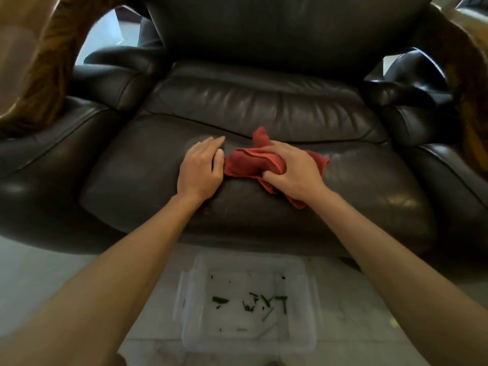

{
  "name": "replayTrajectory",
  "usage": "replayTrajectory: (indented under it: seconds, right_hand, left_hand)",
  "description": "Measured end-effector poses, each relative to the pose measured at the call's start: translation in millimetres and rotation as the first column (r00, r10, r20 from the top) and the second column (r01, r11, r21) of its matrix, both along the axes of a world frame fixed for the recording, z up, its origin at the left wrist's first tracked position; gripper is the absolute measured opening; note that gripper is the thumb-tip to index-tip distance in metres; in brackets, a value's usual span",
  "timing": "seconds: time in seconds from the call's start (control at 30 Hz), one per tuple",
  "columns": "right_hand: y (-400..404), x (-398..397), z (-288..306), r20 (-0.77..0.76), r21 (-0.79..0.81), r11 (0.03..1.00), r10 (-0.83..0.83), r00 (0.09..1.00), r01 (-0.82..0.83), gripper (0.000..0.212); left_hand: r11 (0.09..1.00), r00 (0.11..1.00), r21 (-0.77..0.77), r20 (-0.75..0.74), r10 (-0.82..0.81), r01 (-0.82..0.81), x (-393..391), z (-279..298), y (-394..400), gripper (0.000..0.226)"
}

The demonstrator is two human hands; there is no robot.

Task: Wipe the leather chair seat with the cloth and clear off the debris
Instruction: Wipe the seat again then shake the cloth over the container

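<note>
A dark brown leather chair seat (pixel 148 175) fills the middle of the head view. A bunched red cloth (pixel 248 165) lies on the seat's middle. My right hand (pixel 293 175) grips the cloth from the right, fingers curled into its folds. Beside the cloth, on its left, my left hand (pixel 202 169) lies flat on the leather, fingers together, thumb touching the cloth's edge. I see no debris on the visible seat. Green bits of debris (pixel 253 303) lie in a clear plastic tub (pixel 190 299) on the floor in front of the chair.
Padded leather armrests (pixel 52 149) flank the seat, with the backrest (pixel 285 33) behind. Glossy wooden arm pieces (pixel 34 56) curve at both upper corners. The tub stands on a pale tiled floor (pixel 364 313) below the seat's front edge.
</note>
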State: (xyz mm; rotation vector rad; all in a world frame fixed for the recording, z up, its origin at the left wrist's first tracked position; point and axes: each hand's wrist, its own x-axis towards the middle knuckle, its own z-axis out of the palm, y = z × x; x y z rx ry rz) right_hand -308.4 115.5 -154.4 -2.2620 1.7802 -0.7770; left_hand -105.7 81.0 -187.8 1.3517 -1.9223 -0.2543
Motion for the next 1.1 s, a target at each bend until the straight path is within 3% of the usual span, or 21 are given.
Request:
replayTrajectory:
  seconds: [0.23,0.33,0.5,0.67,0.83,0.93,1.0,1.07,1.1]
  right_hand:
    - [110.1,23.3,-46.3,-0.112,-0.149,0.974,0.155,0.981,-0.171,0.057]
    - [151.7,25.3,-84.9,-0.197,-0.105,0.952,0.263,0.944,-0.287,0.055]
    - [179.9,19.1,-122.0,-0.060,0.093,0.991,0.103,0.993,-0.097,0.058]
    - [179.5,20.4,-130.9,0.115,0.184,0.982,-0.050,0.992,0.028,0.053]
    - [173.0,29.5,-149.3,0.088,0.301,0.953,-0.006,0.996,-0.021,0.047]
    - [163.4,31.3,-161.4,0.034,0.328,0.942,0.067,0.997,-0.074,0.051]
    - [159.0,32.0,-169.6,0.018,0.337,0.937,0.089,0.996,-0.090,0.053]
    - [158.9,32.7,-175.5,-0.001,0.336,0.937,0.105,0.994,-0.099,0.056]
    - [160.5,32.9,-178.7,-0.014,0.324,0.940,0.115,0.993,-0.105,0.057]
  left_hand:
    - [0.999,0.999,0.040,0.034,-0.035,0.034,1.2,1.2,-1.9,0.036]
    - [0.999,0.997,0.028,0.075,-0.020,0.018,2.4,-2.9,2.6,0.038]
    - [0.999,0.988,-0.024,0.153,-0.026,0.030,7.6,-11.6,17.6,0.041]
    - [0.998,0.976,-0.059,0.216,-0.004,0.018,11.0,-20.7,35.8,0.045]
    - [0.990,0.963,-0.144,0.269,0.031,0.009,13.4,-49.3,82.7,0.049]
    - [0.950,0.936,-0.197,0.305,-0.175,0.242,15.5,-92.4,135.0,0.047]
    - [0.958,0.933,-0.059,0.251,-0.259,0.282,14.4,-128.9,166.9,0.039]
    - [0.952,0.991,0.276,-0.072,-0.115,0.131,8.5,-149.0,185.9,0.029]
    - [0.852,0.966,0.514,-0.255,0.047,0.095,5.2,-151.5,186.5,0.027]
